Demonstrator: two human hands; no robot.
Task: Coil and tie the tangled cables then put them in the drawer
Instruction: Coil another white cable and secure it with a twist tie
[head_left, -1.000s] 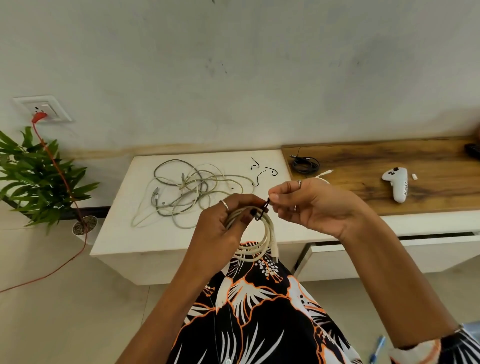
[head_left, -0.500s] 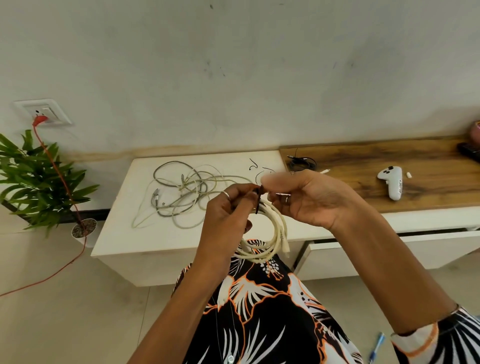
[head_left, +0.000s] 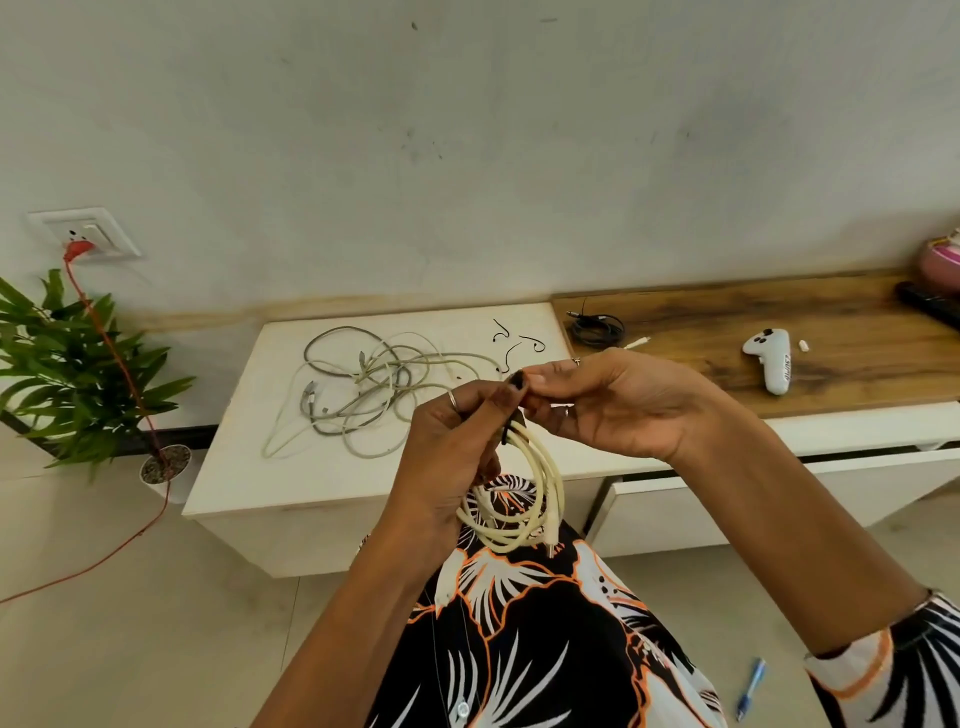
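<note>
Your fingers (head_left: 511, 387) of both hands are pinched together on a dark tie (head_left: 511, 423) at the top of the cream coil (head_left: 524, 499), centre of the frame. The left hand (head_left: 457, 447) grips the coil; the right hand (head_left: 618, 405) works the tie. Since a second ago, the hands have closed over the tie and the coil hangs lower, so the tie is likely being twisted shut. The tangled cables (head_left: 363, 389) remain on the surface (head_left: 249, 467), left of centre. The drawer (head_left: 753, 499), lower right, stands slightly open.

Left hand (head_left: 457, 457) and right hand (head_left: 613, 405) raised, fingertips pinched together
</note>
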